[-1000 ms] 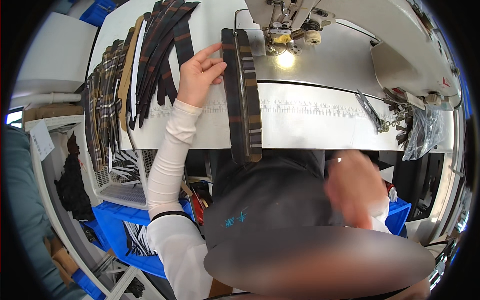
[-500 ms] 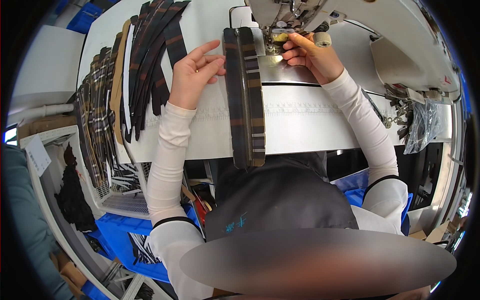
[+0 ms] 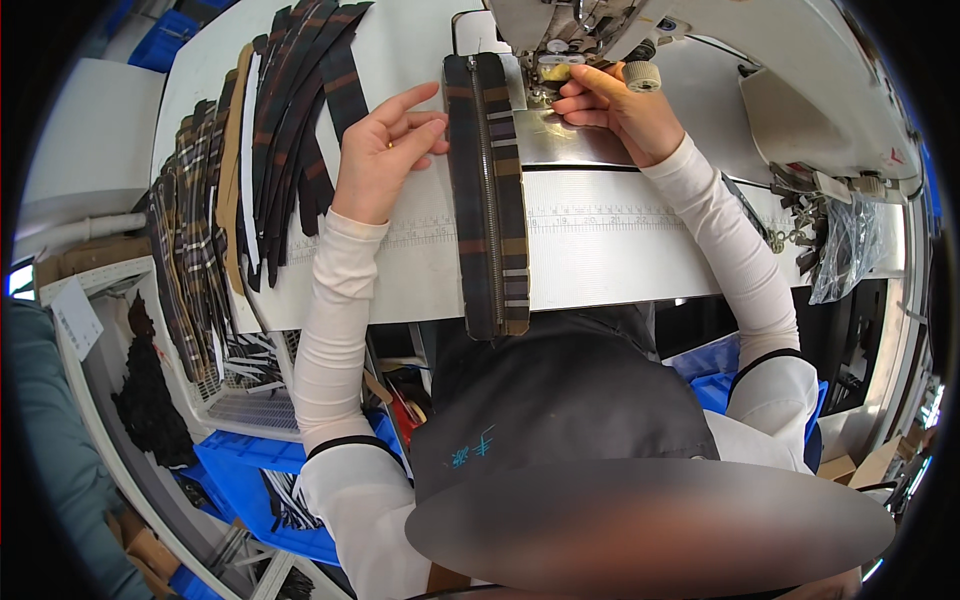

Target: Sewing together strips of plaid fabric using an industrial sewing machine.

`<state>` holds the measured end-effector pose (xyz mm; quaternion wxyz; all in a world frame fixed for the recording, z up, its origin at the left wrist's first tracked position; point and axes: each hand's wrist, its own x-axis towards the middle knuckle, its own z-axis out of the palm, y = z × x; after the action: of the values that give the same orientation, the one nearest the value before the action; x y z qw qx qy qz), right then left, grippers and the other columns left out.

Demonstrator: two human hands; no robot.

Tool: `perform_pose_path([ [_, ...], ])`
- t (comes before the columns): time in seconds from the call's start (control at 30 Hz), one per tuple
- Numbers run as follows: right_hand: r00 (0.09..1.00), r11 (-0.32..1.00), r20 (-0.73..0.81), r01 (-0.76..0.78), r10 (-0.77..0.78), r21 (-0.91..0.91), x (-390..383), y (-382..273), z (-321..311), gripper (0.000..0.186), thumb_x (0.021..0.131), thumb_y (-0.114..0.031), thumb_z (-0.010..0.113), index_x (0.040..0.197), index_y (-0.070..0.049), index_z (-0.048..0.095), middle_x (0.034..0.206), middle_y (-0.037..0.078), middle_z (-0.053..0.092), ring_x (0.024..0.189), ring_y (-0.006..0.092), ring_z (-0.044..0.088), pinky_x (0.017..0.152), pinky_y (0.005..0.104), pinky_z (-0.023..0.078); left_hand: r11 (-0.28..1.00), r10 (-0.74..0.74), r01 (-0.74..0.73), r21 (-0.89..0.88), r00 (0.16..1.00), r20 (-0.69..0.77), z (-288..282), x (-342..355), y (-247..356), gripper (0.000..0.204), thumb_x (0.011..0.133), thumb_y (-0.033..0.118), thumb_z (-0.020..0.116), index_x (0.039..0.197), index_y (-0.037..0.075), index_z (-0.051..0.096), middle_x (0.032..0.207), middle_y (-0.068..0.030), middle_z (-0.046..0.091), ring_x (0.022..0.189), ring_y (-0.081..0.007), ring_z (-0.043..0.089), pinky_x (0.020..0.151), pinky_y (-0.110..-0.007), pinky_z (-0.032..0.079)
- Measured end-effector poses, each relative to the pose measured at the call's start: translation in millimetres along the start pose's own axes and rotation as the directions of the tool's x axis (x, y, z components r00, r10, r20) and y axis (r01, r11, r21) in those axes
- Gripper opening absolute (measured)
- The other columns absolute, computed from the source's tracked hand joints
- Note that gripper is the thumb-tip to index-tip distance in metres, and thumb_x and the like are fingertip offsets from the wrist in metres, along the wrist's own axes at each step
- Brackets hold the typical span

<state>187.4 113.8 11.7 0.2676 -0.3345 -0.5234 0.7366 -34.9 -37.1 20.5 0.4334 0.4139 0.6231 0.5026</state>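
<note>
A long dark plaid strip with a metal zipper (image 3: 487, 200) lies upright in view across the white table, its lower end reaching over the front edge. Just left of its upper part, my left hand (image 3: 385, 155) hovers with the index finger stretched out and the fingers apart, holding nothing. My right hand (image 3: 630, 115) is at the needle area of a sewing machine (image 3: 690, 25), above the shiny metal plate (image 3: 565, 142). Its thumb and fingers are drawn together beside a yellowish part (image 3: 553, 73). Whatever they pinch is too small to make out.
Dark striped fabric strips (image 3: 300, 120) and plaid strips (image 3: 195, 190) lie stacked on the table's left. At right are metal zipper pulls (image 3: 800, 220) and a clear plastic bag (image 3: 845, 250). Below left stand a white basket (image 3: 250, 405) and a blue bin (image 3: 235, 490).
The view has shifted very slightly. My right fingers are curled a little more at the needle area. My left hand and the zipper strip stay in nearly the same place.
</note>
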Motion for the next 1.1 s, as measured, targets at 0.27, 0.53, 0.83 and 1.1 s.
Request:
perform_pose_path([
  [0.27, 1.000, 1.000, 0.009, 0.001, -0.001, -0.013, 1, 1, -1, 0.027, 0.092, -0.021, 0.056, 0.102, 0.004, 0.059, 0.083, 0.010, 0.063, 0.074, 0.0184, 0.067, 0.066, 0.0262, 0.058, 1.000, -0.001, 0.001, -0.018, 1.000, 0.013, -1, 1, -1, 0.041, 0.086, 0.014, 0.063, 0.126, 0.007, 0.055, 0.099, -0.0043, 0.066, 0.077, -0.0056, 0.060, 0.063, -0.015, 0.044],
  [0.53, 0.999, 1.000, 0.033, 0.011, -0.011, 0.003, 0, 2, -1, 0.028, 0.094, -0.020, 0.052, 0.104, 0.005, 0.057, 0.085, 0.010, 0.063, 0.075, 0.0184, 0.067, 0.068, 0.0265, 0.058, 1.000, 0.009, -0.008, -0.004, 1.000, 0.008, -2, 1, -1, 0.041, 0.086, 0.014, 0.064, 0.125, 0.007, 0.055, 0.099, -0.0043, 0.066, 0.077, -0.0053, 0.061, 0.062, -0.015, 0.044],
  [0.83, 0.999, 0.999, 0.040, 0.004, -0.003, -0.038, -11, -7, 1, 0.028, 0.095, -0.018, 0.047, 0.107, 0.007, 0.053, 0.096, 0.014, 0.062, 0.082, 0.0202, 0.067, 0.073, 0.0280, 0.057, 1.000, 0.014, -0.014, -0.003, 1.000, 0.019, -3, 1, -1, 0.042, 0.086, 0.016, 0.064, 0.127, 0.007, 0.054, 0.100, -0.0049, 0.066, 0.077, -0.0056, 0.061, 0.063, -0.015, 0.044],
  [1.1, 0.999, 0.998, 0.031, -0.019, 0.021, -0.068, -25, -6, -5, 0.025, 0.095, -0.015, 0.047, 0.105, 0.006, 0.053, 0.101, 0.013, 0.063, 0.084, 0.0181, 0.066, 0.073, 0.0244, 0.056, 0.999, -0.021, 0.022, -0.046, 1.000, 0.023, -4, -1, 0, 0.044, 0.087, 0.016, 0.062, 0.129, 0.007, 0.051, 0.105, -0.0071, 0.066, 0.080, -0.0069, 0.061, 0.064, -0.016, 0.045],
])
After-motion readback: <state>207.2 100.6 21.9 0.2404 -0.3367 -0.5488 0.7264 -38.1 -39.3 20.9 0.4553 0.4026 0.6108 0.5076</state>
